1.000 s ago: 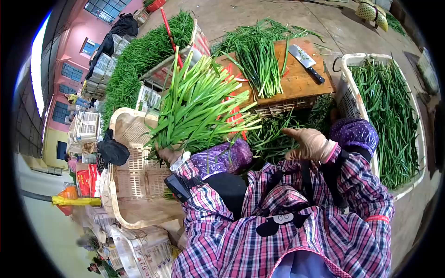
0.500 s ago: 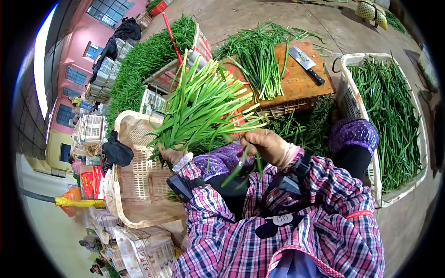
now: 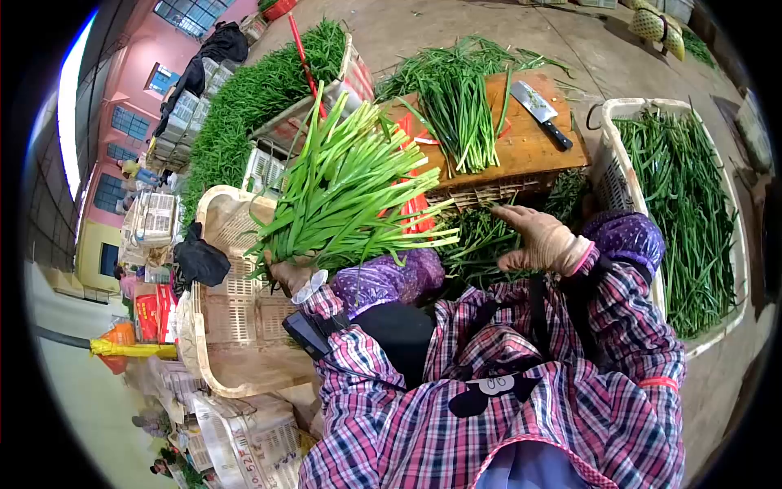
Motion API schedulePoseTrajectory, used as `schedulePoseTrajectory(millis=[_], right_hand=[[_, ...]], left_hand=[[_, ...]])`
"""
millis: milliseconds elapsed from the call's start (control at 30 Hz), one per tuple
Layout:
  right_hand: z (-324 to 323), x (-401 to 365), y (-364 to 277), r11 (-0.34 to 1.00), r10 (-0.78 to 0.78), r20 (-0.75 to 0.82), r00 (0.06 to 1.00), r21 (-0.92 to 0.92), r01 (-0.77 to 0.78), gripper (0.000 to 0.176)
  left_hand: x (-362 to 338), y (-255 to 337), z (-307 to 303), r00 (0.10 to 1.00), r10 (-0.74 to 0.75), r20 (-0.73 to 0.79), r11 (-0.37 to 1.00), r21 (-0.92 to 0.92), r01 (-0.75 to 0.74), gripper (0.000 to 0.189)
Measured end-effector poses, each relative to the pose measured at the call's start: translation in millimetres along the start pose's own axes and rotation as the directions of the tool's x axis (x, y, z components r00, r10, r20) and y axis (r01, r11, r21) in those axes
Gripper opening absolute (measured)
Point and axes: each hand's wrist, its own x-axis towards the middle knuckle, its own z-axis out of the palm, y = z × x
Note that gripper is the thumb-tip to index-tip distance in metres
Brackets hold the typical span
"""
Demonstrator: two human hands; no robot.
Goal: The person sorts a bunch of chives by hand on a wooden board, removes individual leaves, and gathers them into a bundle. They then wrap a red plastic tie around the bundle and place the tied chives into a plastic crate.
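My left hand is closed round the leafy lower part of a big bunch of garlic chives. The pale stem ends fan out up and to the right, over my purple-covered left knee. My right hand, in a light glove, hangs to the right of the bunch with its fingers apart and nothing in them. Below that hand lie loose green leaves. Another bunch of chives rests on the wooden board, beside a knife with a black handle.
On the right stands a white crate full of green leaves. A dirty white crate is at my left, with a black bag on its rim. Behind it, more chives are heaped by a red pole.
My right hand has moved right, away from the stem ends. The few loose leaves it pinched are no longer in it, and its fingers have spread. My left hand still grips the bunch.
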Motion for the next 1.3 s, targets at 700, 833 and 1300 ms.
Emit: schedulePoseTrajectory(millis=[700, 833, 1300], right_hand=[[-6.2, 9.4, -11.3, 0.989, -0.127, -0.504, 0.854, 0.001, 0.148, 0.041], [-10.2, 30.2, -42.9, 0.896, -0.405, -0.454, 0.794, -0.025, 0.442, 0.044], [31.7, 19.3, -50.2, 0.430, -0.170, -0.208, 0.963, 0.864, 0.263, 0.013]], left_hand=[[-34.4, -22.0, 55.4, 0.887, 0.141, -0.440, 0.970, 0.239, -0.035, 0.064], [-35.6, -23.2, 64.6, 0.893, -0.029, -0.448, 0.997, 0.051, 0.059, 0.063], [-31.5, -38.9, 57.6, 0.947, 0.025, -0.320, 0.973, -0.210, -0.096, 0.056]])
